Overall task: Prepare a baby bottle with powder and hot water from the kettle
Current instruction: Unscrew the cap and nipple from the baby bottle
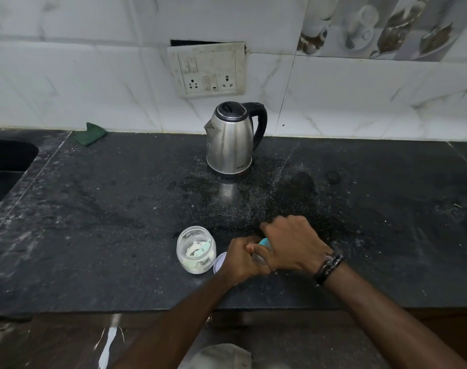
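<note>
Black speckled stone forms the desk (pixel 93 222), dusted with spilled powder. At lower centre of the frame, the left hand (pixel 240 259) and right hand (pixel 291 249) both close around a baby bottle (pixel 265 242), mostly hidden, only its teal top showing. Just left stands an open powder jar (pixel 196 250), its lid (pixel 220 262) beside it. A steel kettle (pixel 231 139) sits at upper centre.

A green cloth (pixel 89 133) lies far back-left of the grip, against the tiled wall (pixel 93 83). A socket panel (pixel 207 69) hangs there, straight beyond. The sink (pixel 5 166) sits far left.
</note>
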